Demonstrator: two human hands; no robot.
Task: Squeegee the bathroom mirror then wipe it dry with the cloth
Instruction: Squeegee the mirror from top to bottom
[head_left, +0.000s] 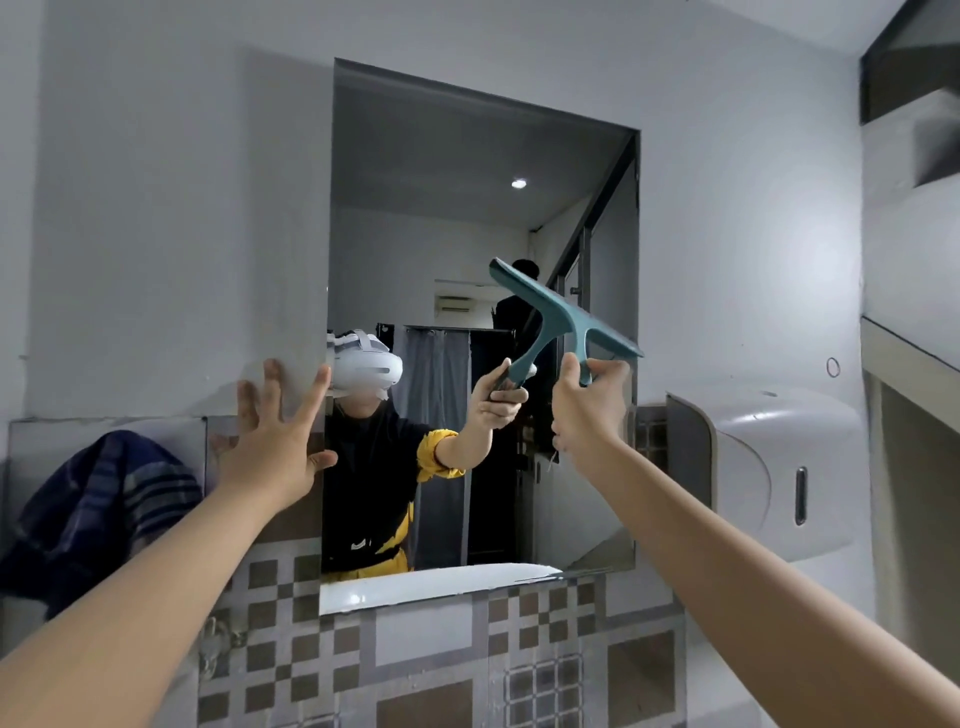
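Note:
The bathroom mirror (467, 218) hangs on the white wall ahead. My right hand (589, 410) grips the handle of a teal squeegee (563, 317), whose blade slants across the mirror's right side at about mid height. My left hand (283, 426) is spread flat with fingers apart against the mirror's left edge and the wall beside it. A dark blue striped cloth (98, 514) is draped at the left, below and left of my left hand. The mirror reflects a person with a white headset and the same squeegee.
A white wall dispenser (769, 473) juts out just right of the mirror's lower corner. Brown and grey checkered tiles (441, 654) cover the wall below. A ledge (909, 353) and a dark opening sit on the right wall.

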